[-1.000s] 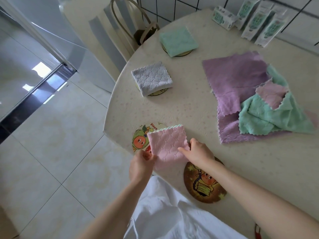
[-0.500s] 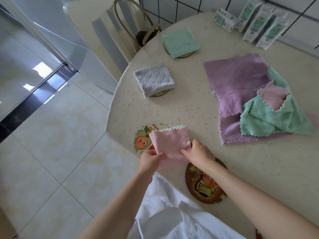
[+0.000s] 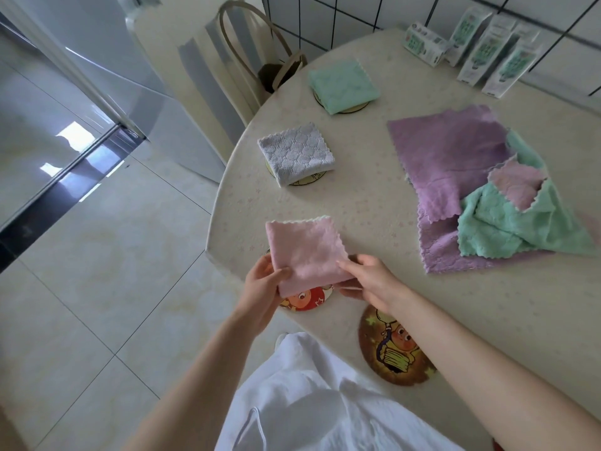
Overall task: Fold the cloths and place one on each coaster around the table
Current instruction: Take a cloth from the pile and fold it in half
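Left hand (image 3: 264, 284), right hand (image 3: 370, 282) pinch pink cloth (image 3: 302, 247); forearms extended.

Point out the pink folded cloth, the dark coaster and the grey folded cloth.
pink folded cloth (image 3: 305, 249), head view, centre of its top face.
dark coaster (image 3: 394, 350), head view, printed middle.
grey folded cloth (image 3: 296, 153), head view, top centre.
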Motion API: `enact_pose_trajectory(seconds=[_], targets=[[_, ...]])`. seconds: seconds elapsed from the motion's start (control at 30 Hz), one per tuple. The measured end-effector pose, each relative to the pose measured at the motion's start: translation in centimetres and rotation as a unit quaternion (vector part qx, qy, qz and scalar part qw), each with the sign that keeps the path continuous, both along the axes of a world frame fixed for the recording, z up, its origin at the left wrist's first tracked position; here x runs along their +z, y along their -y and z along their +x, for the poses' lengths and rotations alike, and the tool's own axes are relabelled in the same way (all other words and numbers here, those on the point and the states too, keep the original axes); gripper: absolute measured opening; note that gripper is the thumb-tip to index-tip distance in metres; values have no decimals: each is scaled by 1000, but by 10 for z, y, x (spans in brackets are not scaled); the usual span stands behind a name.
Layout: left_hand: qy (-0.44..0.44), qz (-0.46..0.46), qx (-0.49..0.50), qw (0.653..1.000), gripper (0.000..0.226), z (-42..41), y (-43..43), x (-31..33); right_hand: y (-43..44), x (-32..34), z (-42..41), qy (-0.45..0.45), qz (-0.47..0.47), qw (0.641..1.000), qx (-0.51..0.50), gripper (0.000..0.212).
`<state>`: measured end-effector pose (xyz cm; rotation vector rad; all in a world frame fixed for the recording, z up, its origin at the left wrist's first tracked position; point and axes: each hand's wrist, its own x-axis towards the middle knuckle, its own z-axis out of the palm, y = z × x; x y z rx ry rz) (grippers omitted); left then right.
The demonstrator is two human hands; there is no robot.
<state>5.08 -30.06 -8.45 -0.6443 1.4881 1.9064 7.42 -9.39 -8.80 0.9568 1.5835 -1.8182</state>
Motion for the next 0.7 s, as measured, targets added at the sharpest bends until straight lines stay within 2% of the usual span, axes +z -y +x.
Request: enact_pose_trajectory(seconds=[0.07,0.17,0.3,0.43,0.57,0.7], targets=[[14,-76,-13,997,29,3,10,-9,9,-9,-1,-15,102,993,55,14],[30,-185,-36,982,21,13,18,-24,17,-21,3,-8,212,970,122,19],[1,-260,-45,965,17,20,17,-29,20,-24,7,-19,329,925,188,25],[-37,-338,-92,936,9,18,14,-31,19,-26,7,-26,365,907,208,30],[-92,-434,-166,881,13,15,14,-27,15,-25,8,-35,386,894,226,35],[-167,-512,-202,818,21,4,10,-16,-6,-19,12,-40,384,893,230,21]])
